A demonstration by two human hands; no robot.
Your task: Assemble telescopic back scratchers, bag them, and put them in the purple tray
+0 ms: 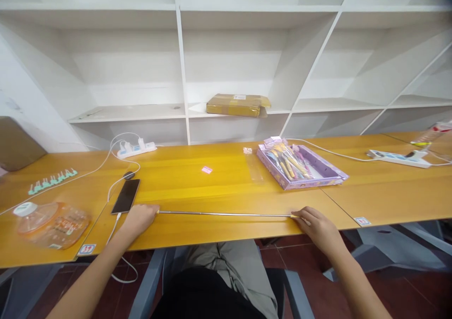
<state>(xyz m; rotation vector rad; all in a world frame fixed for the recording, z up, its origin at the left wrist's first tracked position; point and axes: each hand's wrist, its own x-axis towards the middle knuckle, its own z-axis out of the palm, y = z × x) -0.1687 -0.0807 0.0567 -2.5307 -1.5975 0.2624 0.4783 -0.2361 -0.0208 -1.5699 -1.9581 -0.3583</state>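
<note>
A thin silver rod [222, 214] stretches level across the front of the yellow-brown table, between my two hands. Its left end is in my left hand [141, 217], whose fingers are closed round it beside a dark phone [126, 196]. At the other end, my right hand [316, 227] pinches the rod's pale tip near the table's front edge. Behind my right hand sits a purple open box [310, 184] with several wrapped, brush-like items [287, 161] in it.
An orange-labelled bottle [52, 224] lies at the left, near a row of mint-green pieces [52, 182]. Power strips [137, 150] with white cables stand at the back left and right. A cardboard box [237, 105] rests on the white shelf [141, 113]. A small pink label [206, 169] lies mid-table.
</note>
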